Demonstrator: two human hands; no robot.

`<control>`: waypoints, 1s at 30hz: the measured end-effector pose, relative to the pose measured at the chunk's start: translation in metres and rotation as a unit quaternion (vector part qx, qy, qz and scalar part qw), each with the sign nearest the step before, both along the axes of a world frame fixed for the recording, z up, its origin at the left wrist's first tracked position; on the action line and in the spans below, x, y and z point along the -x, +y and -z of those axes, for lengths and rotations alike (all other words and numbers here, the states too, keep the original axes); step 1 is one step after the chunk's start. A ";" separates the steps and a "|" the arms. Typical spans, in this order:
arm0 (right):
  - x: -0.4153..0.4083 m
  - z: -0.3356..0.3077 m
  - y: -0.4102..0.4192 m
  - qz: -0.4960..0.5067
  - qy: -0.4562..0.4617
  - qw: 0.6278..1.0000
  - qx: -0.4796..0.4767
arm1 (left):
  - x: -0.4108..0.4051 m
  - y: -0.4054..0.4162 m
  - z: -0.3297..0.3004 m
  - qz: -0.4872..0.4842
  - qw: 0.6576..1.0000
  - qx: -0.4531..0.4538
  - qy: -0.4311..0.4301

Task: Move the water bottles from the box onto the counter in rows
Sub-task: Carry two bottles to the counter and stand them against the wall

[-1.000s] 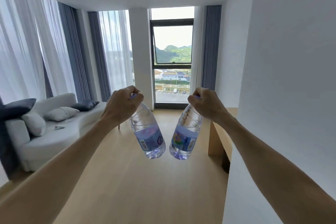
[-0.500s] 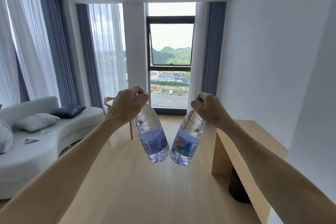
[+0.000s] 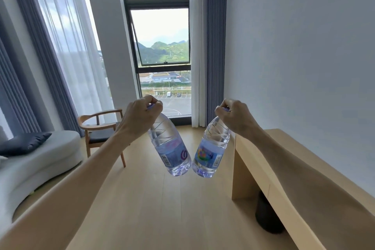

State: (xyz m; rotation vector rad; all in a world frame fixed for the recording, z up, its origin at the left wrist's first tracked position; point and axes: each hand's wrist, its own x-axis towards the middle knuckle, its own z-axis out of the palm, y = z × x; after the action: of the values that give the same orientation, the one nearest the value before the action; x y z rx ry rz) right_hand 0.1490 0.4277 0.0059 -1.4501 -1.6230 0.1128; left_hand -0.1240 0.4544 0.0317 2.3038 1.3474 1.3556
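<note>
My left hand (image 3: pixel 140 114) grips the cap end of a clear water bottle (image 3: pixel 170 148) with a blue label, which hangs tilted with its base toward the middle. My right hand (image 3: pixel 235 112) grips the cap end of a second water bottle (image 3: pixel 211 152) the same way, tilted the opposite way. The two bottle bases nearly touch in mid-air above the wooden floor. A light wooden counter (image 3: pixel 288 160) runs along the white wall at the right, partly under my right forearm. The box is out of view.
A wooden chair (image 3: pixel 101 130) with a dark seat stands left of centre, beside a white sofa (image 3: pixel 40 160) with a dark cushion (image 3: pixel 24 143). A dark round bin (image 3: pixel 265 215) sits under the counter. A tall window and curtains fill the far wall.
The view has swung right and nearer to the counter, so more of its top shows and the sofa has slid left. Both hands still hold their bottles in the same pose.
</note>
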 end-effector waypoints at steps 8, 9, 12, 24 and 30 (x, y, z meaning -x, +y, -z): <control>-0.066 -0.001 0.172 0.003 0.011 1.000 0.002 | -0.069 0.169 0.007 0.009 1.000 0.026 0.013; -0.075 -0.002 0.190 0.005 0.012 1.000 0.001 | -0.077 0.188 0.008 0.009 0.999 0.029 0.011; -0.098 -0.001 0.241 0.019 0.012 1.000 0.001 | -0.102 0.244 0.010 0.009 0.999 0.036 0.007; -0.209 0.033 0.426 0.107 0.011 0.993 0.039 | -0.227 0.479 0.035 0.104 0.994 0.045 -0.004; -0.273 0.044 0.483 0.189 0.060 0.978 0.059 | -0.315 0.590 0.042 0.207 0.977 0.058 0.015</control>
State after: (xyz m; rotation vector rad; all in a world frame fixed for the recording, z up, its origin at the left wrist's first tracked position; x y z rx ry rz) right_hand 0.4222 0.9111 -0.0376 -1.7825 -1.2380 0.0776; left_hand 0.1910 1.0449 -0.0103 2.3571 0.8554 1.0839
